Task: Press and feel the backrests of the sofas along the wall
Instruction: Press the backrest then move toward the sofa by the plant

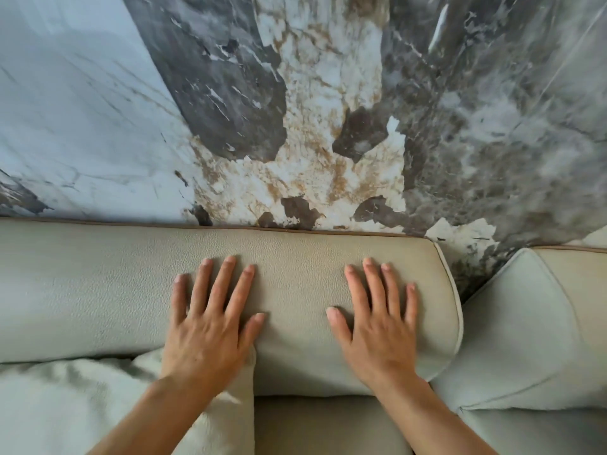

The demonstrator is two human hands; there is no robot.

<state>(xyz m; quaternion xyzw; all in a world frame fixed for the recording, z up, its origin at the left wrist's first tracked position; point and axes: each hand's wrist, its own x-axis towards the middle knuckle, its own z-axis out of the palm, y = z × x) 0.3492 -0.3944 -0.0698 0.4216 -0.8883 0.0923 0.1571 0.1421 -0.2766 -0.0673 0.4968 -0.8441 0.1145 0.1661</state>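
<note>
A beige, pebble-grained leather sofa backrest (pixel 98 290) runs across the middle of the view against the wall. My left hand (pixel 210 323) lies flat on it, palm down, fingers spread. My right hand (pixel 377 326) rests flat on the same backrest, close to its rounded right end, fingers also spread. Neither hand holds anything. A second sofa's backrest (pixel 532 330) in the same pale leather begins at the right, with a narrow gap between the two.
A marble-patterned wall (pixel 312 126) in white, grey and brown rises right behind the sofas. A pale, fuzzy throw cushion (pixel 82 405) lies on the seat at the lower left, under my left wrist. The seat cushion (pixel 328 428) shows below my hands.
</note>
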